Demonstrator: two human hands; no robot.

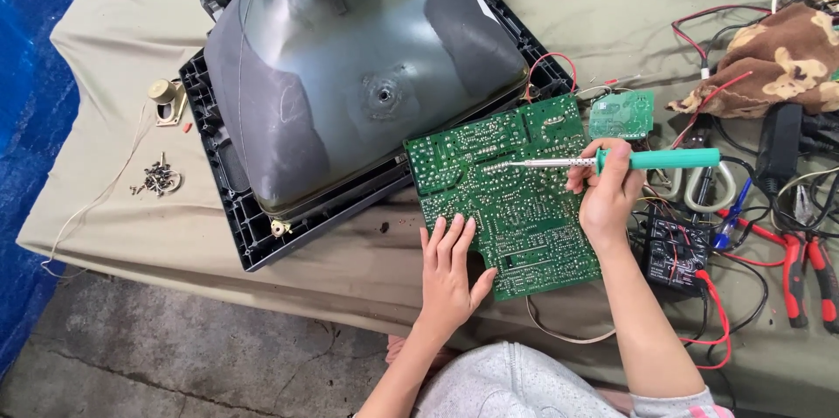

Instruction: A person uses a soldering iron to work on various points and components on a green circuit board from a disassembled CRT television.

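Observation:
A large green circuit board (507, 191) lies solder side up on the cloth-covered table, next to a face-down picture tube (350, 59) in its black frame. My left hand (450, 274) rests flat on the board's near left edge, fingers spread. My right hand (607, 191) grips a teal-handled soldering iron (664, 158) like a pen. Its metal tip (489, 166) points left and touches the upper middle of the board.
A small green board (620, 114) lies behind the large one. Red-handled pliers (808, 274), a black meter (677, 252), tangled red and black wires and a camouflage cloth (778, 59) fill the right side. Several screws (157, 179) and a small speaker (164, 94) lie at the left.

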